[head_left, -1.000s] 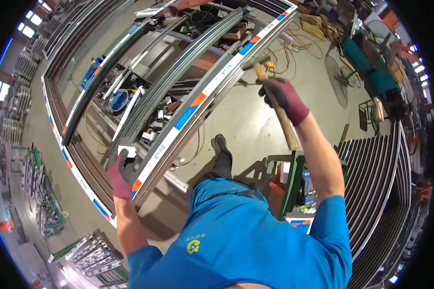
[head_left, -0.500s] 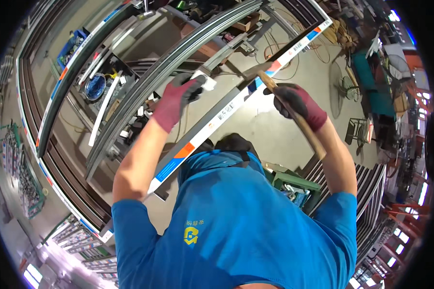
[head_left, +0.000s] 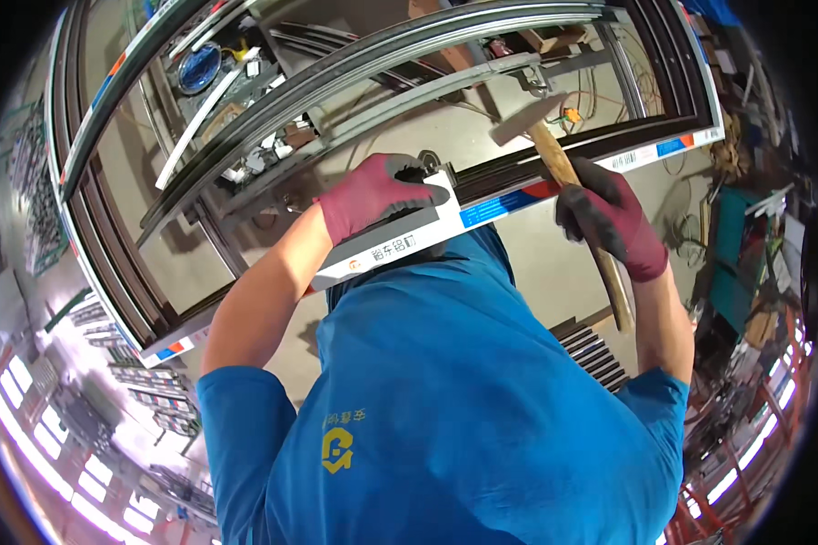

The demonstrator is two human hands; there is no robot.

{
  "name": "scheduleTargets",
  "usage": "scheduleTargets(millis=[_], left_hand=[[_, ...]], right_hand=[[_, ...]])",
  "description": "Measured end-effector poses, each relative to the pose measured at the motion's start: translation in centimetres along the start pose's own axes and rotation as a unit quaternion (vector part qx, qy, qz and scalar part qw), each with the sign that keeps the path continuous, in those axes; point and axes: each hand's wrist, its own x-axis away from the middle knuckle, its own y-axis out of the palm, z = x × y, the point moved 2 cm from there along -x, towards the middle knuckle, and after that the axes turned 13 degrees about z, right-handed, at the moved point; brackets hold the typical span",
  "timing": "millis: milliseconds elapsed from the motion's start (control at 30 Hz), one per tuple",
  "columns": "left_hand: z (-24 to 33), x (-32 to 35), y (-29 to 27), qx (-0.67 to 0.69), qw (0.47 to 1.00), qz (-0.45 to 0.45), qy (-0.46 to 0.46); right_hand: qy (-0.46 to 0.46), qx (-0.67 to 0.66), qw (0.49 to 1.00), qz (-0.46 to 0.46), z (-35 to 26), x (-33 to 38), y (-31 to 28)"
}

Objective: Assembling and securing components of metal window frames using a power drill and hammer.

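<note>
My right hand (head_left: 616, 218), in a maroon and black glove, is closed round the wooden handle of a hammer (head_left: 553, 154). The hammer's metal head is up, over the inner side of the near rail. My left hand (head_left: 373, 195), gloved the same way, grips a small white block (head_left: 446, 207) set on the near rail of a large dark metal frame (head_left: 645, 156). Printed white, blue and orange film covers that rail's outer face. Whether the block reaches down into the rail is hidden by my fingers.
Long grey curved-looking profiles (head_left: 354, 68) cross the frame. Beyond them lie a blue round container (head_left: 200, 68), a white strip (head_left: 195, 123) and loose small parts. Several dark profiles (head_left: 593, 356) lie low at my right. A teal piece of equipment (head_left: 732, 245) stands farther right.
My left hand has brought the white block down onto the near rail. My right hand has shifted right and slightly down with the hammer, whose head now shows. My view has turned.
</note>
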Motion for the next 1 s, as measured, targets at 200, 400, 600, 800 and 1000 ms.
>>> scheduleTargets(millis=[200,400,600,800,1000], left_hand=[[1.1,1.1,0.3,0.018,0.999,0.041,-0.015],[0.7,0.5,-0.2,-0.010,1.000,0.012,0.019],[2.0,0.9,-0.5,-0.049,0.999,0.003,-0.012],[0.8,0.3,-0.8,-0.022,0.999,0.001,-0.046],[0.3,0.1,-1.0,-0.037,0.999,0.019,-0.001]], right_hand=[[-0.002,0.124,0.987,-0.102,-5.1,-6.5,1.2],[-0.158,0.255,0.935,-0.187,-5.1,-12.0,2.8],[-0.164,0.266,0.917,-0.247,-5.8,-14.4,4.1],[-0.243,0.357,0.858,-0.277,-6.3,-16.4,5.2],[-0.231,0.334,0.882,-0.240,-9.4,-18.4,5.9]])
